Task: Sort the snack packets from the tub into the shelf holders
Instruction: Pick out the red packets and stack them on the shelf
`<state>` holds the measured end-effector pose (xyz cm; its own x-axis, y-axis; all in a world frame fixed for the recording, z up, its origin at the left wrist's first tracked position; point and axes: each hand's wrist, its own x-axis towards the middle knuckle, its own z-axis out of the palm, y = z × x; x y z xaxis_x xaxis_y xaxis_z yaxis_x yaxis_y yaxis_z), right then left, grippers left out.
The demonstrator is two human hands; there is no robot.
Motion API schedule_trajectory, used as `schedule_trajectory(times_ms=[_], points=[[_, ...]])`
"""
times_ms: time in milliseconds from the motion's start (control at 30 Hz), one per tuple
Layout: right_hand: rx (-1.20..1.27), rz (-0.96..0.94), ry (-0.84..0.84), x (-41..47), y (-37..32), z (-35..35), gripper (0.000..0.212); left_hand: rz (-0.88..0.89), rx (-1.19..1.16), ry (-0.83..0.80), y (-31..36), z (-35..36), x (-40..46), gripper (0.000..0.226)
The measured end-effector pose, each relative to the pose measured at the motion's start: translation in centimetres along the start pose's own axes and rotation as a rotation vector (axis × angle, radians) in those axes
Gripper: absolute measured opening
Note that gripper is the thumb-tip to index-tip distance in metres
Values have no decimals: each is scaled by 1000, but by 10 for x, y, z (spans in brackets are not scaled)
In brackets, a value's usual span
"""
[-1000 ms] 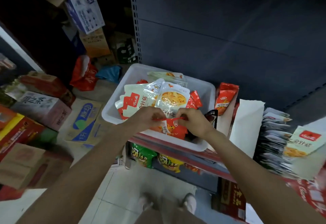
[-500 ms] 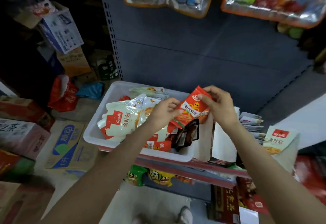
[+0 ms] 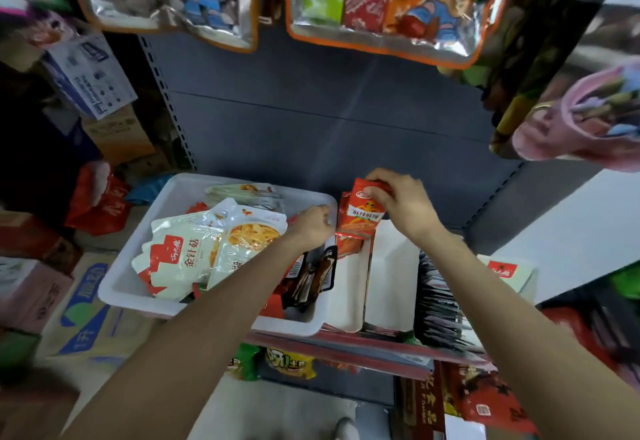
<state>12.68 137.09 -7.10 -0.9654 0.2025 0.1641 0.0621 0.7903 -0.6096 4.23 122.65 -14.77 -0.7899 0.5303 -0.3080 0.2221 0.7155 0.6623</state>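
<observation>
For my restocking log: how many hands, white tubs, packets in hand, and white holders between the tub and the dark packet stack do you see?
Hands: 2, left hand and right hand
White tub: 1
Red packet in the right hand: 1
White holders: 2
Total: 6

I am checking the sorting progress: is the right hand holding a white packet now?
No, the right hand grips a red snack packet at its top, over the white shelf holder.

Right hand (image 3: 403, 205) grips red packet (image 3: 362, 216) above white holder (image 3: 349, 287); left hand (image 3: 311, 226) over tub (image 3: 114, 287).
</observation>
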Motion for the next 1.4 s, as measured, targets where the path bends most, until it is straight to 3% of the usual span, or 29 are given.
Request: schedule_trajectory(times_ms=[133,500,733,900,1067,1233,1333,1400], points=[[-92,19,-108,10,11,8,14,-40,-49,-57,-4,7,5,39],[-332,19,-304,16,23,33,20,-60,-116,32,-5,12,0,42],[-429,-21,-256,7,33,57,36,-5,-190,211,-8,3,-32,29],[-168,-144,-45,-10,7,73,31,35,-173,385,-37,-16,-64,21],[-71,-224,-242,-25,-37,101,26,18,101,381,-94,-36,-91,29],[-282,-144,-597,-35,-57,139,37,79,509,182,-135,-49,-106,58],[-394,-146,-634,-38,-61,153,45,74,634,82,-145,-52,-110,60],[-412,-138,-616,-39,-62,161,32,74,679,55,-150,-53,-112,60]])
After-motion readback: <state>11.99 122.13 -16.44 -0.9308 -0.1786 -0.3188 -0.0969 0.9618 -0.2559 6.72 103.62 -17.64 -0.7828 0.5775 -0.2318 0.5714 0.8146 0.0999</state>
